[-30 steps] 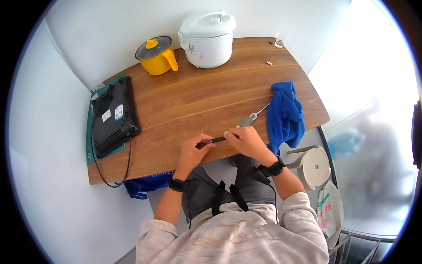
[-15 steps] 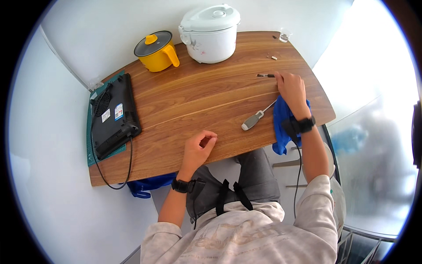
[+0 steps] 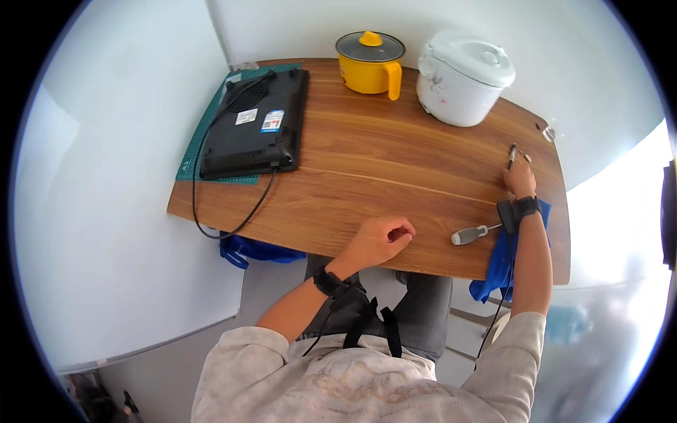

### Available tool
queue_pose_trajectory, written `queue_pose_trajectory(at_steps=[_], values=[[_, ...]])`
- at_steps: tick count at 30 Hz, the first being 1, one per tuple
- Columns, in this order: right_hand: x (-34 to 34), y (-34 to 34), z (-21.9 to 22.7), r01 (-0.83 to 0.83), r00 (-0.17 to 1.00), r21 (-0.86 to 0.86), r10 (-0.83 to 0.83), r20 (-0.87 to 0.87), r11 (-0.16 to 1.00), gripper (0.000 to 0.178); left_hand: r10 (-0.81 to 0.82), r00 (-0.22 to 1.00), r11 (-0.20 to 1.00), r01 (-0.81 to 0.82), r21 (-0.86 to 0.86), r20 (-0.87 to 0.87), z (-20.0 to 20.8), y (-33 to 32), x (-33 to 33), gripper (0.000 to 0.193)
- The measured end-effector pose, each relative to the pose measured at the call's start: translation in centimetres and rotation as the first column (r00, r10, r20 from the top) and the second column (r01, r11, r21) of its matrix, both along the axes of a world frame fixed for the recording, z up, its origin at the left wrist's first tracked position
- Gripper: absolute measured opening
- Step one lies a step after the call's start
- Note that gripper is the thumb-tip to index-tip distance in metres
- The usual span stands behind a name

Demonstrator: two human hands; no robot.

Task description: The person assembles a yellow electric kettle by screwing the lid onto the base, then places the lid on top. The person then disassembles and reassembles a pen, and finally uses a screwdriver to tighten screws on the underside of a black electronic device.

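My right hand point(image 3: 520, 179) is at the right side of the table, its fingers closed on the lower end of a small dark brush point(image 3: 512, 156). That wrist lies over a blue cloth point(image 3: 502, 262) draped at the table's edge. A screwdriver point(image 3: 469, 235) with a grey and white handle lies to the left, its shaft tip reaching the cloth and wrist strap. Near the front edge rests my left hand point(image 3: 384, 238), loosely curled with thumb and fingers together and nothing seen inside. A black flat appliance point(image 3: 257, 134), like an upturned induction cooker, lies at the left.
The wooden table point(image 3: 367, 183) has a green cutting mat point(image 3: 194, 158) under the appliance, whose cord point(image 3: 233, 233) loops over the front edge. A yellow pot point(image 3: 365, 74) and a white rice cooker point(image 3: 458, 88) stand at the back. A small clear cup point(image 3: 549, 134) is at the far right.
The view has turned, shifting the table's things rightward. My right hand with the brush has moved nearer the small bits by the cup, and the brush now points away from me. My left hand remains curled.
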State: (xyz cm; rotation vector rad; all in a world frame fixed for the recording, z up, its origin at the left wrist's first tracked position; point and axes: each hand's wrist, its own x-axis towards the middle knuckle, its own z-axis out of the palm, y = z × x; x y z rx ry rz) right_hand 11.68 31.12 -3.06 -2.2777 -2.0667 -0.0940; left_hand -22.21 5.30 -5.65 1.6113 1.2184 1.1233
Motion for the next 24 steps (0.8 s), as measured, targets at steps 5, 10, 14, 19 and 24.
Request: queue_pose_trajectory(at_steps=[5,10,14,19,24], values=[[1.0,-5.2,-0.8,0.114,0.993,-0.09,-0.115,-0.014,0.989,0.037,-0.054,0.998,0.998,0.055,-0.017,0.036,-0.3,-3.9,-0.7,0.011],[2.1,-9.4,1.4,-0.054,0.998,-0.106,0.051,-0.033,0.993,0.035,0.0,1.0,0.996,0.0,-0.089,-0.001,-0.8,-5.3,3.5,0.01],[7.2,-11.7,0.5,-0.347,0.935,-0.122,0.334,-0.117,0.93,0.028,0.073,0.995,0.997,-0.073,0.001,-0.067,-3.0,-4.8,9.3,0.01],[12.7,-25.8,2.1,-0.467,0.876,-0.081,0.449,-0.174,0.88,0.039,0.071,0.992,0.997,-0.073,-0.01,-0.109,-2.3,-8.6,16.1,0.01],[13.4,-35.5,2.3,-0.506,0.798,0.012,0.473,-0.375,0.863,0.038,0.113,0.985,0.994,-0.111,0.023,-0.13,-1.0,-13.8,19.7,0.008]])
